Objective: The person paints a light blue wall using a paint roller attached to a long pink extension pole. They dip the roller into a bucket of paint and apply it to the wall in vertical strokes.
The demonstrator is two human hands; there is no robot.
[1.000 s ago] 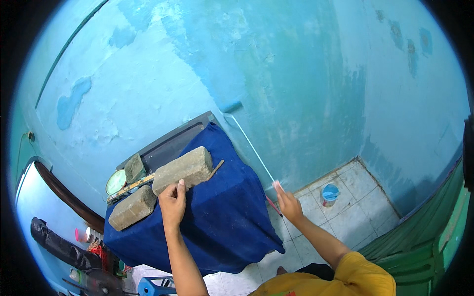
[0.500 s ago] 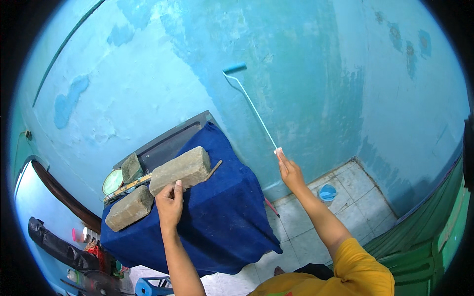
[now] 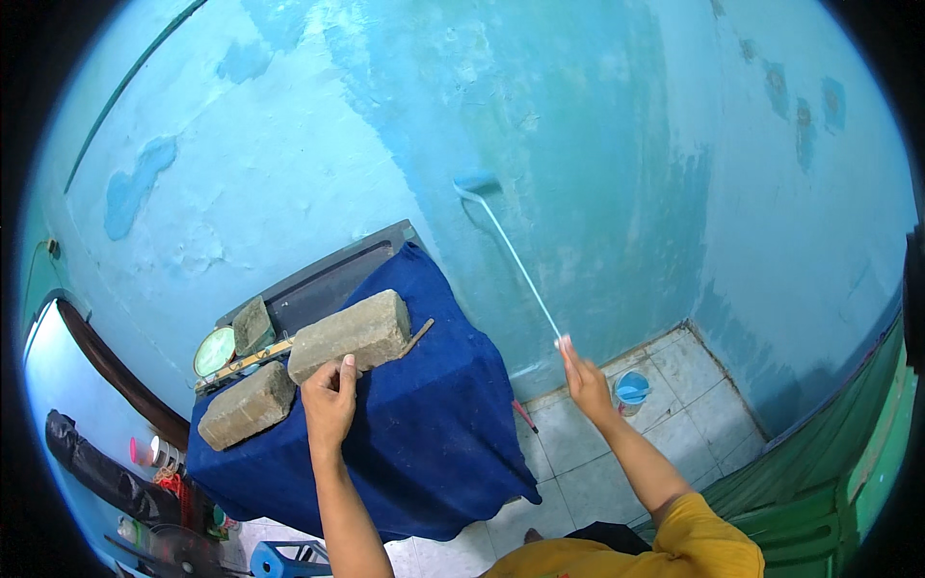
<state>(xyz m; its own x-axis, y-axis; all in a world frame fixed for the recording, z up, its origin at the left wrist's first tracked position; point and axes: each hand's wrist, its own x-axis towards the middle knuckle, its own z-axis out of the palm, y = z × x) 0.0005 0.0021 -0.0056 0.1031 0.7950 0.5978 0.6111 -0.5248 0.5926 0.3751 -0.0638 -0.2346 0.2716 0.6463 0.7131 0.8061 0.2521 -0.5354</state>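
Note:
A paint roller [image 3: 508, 240] with a long pale shaft is in my right hand [image 3: 584, 381], whose fingers wrap its handle. Its blue roller head, a little smeared by motion, lies at the blue-green wall [image 3: 597, 125], where darker and lighter paint patches show. My left hand [image 3: 330, 395] rests against the front edge of a grey block [image 3: 349, 337], thumb up on it and the other fingers curled out of sight. That block sits on a dark blue cloth [image 3: 414, 424] draped over a raised piece. A second grey block [image 3: 247, 407] lies just left of my hand.
A small tub with blue paint [image 3: 632, 389] stands on the tiled floor [image 3: 617, 462] by the wall corner. Behind the blocks are a round pale-green lid [image 3: 214, 351] and a wooden strip. A fan [image 3: 183, 551] and blue stool [image 3: 289, 559] are lower left; a green curtain [image 3: 819, 453] hangs right.
The roller head has moved down the wall, and my right hand has come lower and slightly right with it. My left hand stays at the block. The view has shifted slightly.

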